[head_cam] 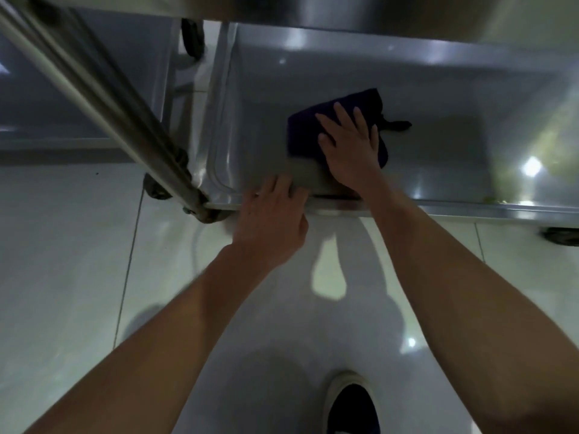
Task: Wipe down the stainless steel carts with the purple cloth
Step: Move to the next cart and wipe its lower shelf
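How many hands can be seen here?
2. The left hand holds the cart shelf at its front edge; the right hand presses flat on the purple cloth on that shelf. No others show.

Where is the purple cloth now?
In the head view, the purple cloth lies on the cart's low shelf, under the right hand, just beyond the left hand at the near edge.

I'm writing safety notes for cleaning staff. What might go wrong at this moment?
The cart stands on casters; the right hand pressing the purple cloth across the lower shelf may roll it, though the left hand holds the rim. The upper shelf hangs overhead: rising carelessly may bump the head.
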